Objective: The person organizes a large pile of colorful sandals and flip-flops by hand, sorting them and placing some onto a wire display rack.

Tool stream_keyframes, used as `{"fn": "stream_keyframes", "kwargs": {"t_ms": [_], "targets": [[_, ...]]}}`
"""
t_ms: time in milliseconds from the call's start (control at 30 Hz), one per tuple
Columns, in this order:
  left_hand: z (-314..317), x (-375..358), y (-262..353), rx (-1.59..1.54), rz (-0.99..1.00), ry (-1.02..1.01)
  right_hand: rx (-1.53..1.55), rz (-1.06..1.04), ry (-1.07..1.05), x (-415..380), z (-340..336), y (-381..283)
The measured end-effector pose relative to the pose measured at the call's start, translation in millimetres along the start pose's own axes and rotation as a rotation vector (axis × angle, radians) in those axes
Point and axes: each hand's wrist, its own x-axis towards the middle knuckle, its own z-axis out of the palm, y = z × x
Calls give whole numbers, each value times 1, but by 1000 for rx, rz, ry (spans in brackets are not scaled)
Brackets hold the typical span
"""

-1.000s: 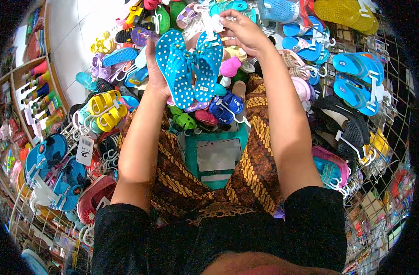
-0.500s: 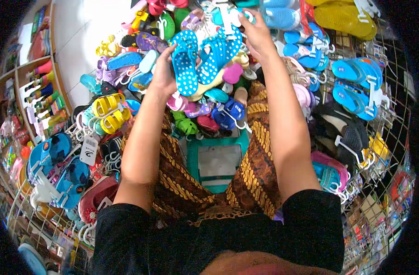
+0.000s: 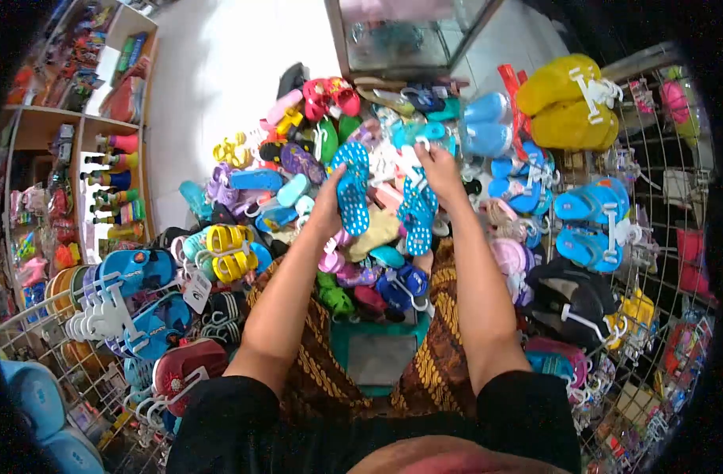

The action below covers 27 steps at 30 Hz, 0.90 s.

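Blue polka-dot sandals (image 3: 353,197) above a heap of colorful footwear (image 3: 255,180), left hand (image 3: 327,204) gripping one sandal's edge, right hand (image 3: 440,172) pinching a white hanger (image 3: 413,158) by the other, yellow sandals (image 3: 230,253) nearby, green stool (image 3: 342,338) below.

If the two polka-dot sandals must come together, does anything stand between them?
Nothing visible in the gap. The left hand holds one sandal, the right hand the other by its hanger; the heap lies below.
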Motion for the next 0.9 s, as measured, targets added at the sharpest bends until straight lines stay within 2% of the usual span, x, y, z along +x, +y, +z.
{"fn": "stream_keyframes", "kwargs": {"t_ms": [67,133,300,433,633,667,700,900], "targets": [[4,0,-1,31,52,-11,-64,44,-51,-8,-1,-21],[15,-3,0,174,109,-37,-17,-26,-109,-4,2,-13],[27,-10,3,121,156,-48,-77,-71,-123,-9,-1,-19],[24,-11,2,151,136,-54,-296,-80,-227,-12,-2,-22],[28,-11,-3,301,104,-166,-180,-135,-239,-16,3,-18],[24,-9,-6,305,91,-168,-179,-137,-220,-15,3,-15],[25,-10,-5,309,78,-171,-305,-153,-241,-10,-3,-18],[25,-14,-1,381,86,-148,-174,-108,-270,-16,-3,-27]]}}
